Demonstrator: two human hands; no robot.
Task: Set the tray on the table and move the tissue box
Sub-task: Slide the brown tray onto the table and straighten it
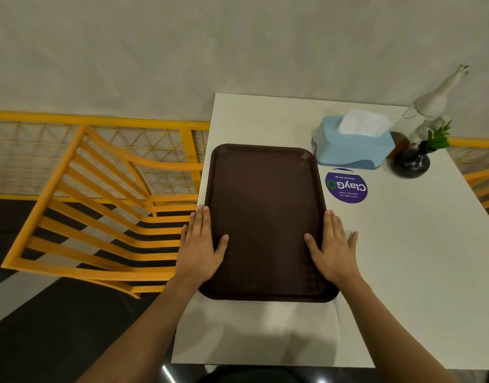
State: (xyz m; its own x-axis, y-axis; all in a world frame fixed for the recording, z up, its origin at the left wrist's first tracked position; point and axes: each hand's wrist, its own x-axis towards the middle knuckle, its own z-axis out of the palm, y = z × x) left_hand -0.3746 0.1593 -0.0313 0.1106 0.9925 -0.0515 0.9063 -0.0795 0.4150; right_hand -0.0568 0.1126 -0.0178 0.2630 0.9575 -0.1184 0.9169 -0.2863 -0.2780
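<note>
Both hands lie flat and spread on the long edges of the tray, gripping nothing: the left hand rests palm-down over the left rim with its thumb reaching onto the tray floor, and the right hand mirrors it on the right rim, its outer fingers spilling onto the tabletop

Largest of all is the pale, smooth rectangular table, matt and hard-looking. On its left half sits the dark brown rectangular plastic tray, flat on the surface by the look of it, its left rim at or slightly past the table edge. It has rounded corners, a low raised lip and a finely textured floor. I judge it light and stiff, not fragile, easy to slide; the side rims are the natural hold

Beside the table stands a yellow slatted chair

Just beyond the tray's far right corner, very close to it, is the light blue plastic tissue box with soft white tissue puffing out of its top. It should be light and rigid, with smooth, possibly slippery sides; a one-handed hold across its short sides, clear of the tissue, seems best

Near it lie a round purple sticker and a small dark glossy round vase holding a green sprig, close enough to knock
</note>
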